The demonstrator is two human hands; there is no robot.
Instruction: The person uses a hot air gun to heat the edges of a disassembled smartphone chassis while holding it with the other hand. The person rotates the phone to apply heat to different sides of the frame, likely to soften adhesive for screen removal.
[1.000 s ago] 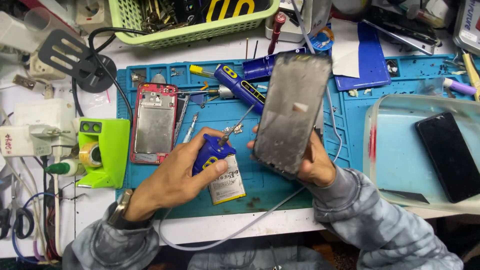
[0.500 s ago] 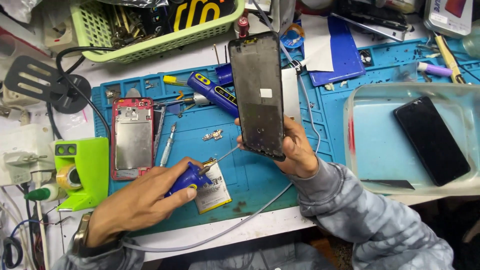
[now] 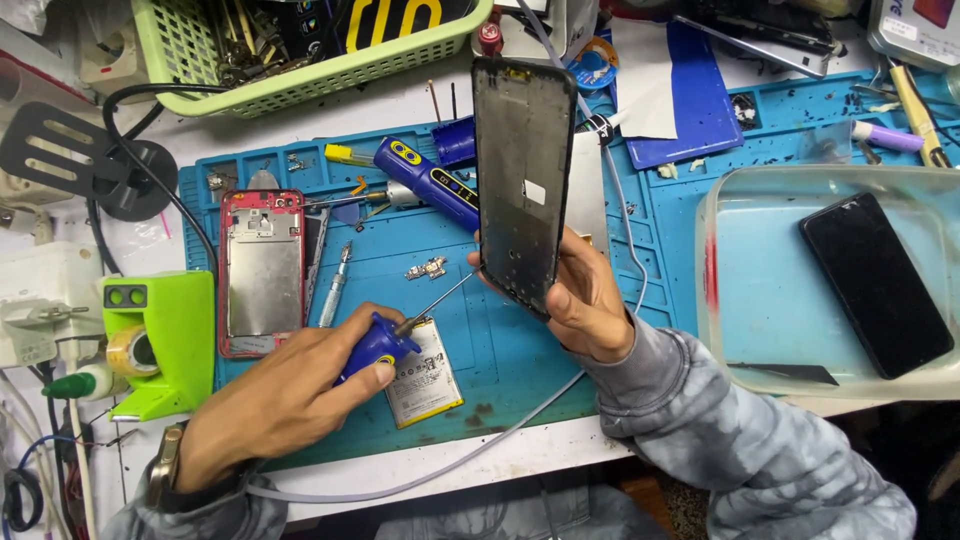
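The right hand (image 3: 585, 300) grips the phone frame (image 3: 520, 180) upright above the mat (image 3: 500, 350). The left hand (image 3: 290, 395) clamps the screwdriver (image 3: 385, 340), tip just beside the frame's lower edge, over the battery (image 3: 425, 375).

A white workbench (image 3: 420, 110) carries a blue silicone repair mat (image 3: 520, 370). On the mat lie a red-framed phone body with a bare metal back (image 3: 261, 270), a flat white phone battery (image 3: 425, 375), a blue cylindrical power tool (image 3: 425, 182) and a small metal bracket (image 3: 428, 268). A green plastic basket of parts (image 3: 300, 75) stands on the bench behind the mat, a lime-green tape dispenser (image 3: 160, 340) at its left edge, and a clear plastic tray (image 3: 740, 290) holding a black phone (image 3: 875, 283) rests at the right.
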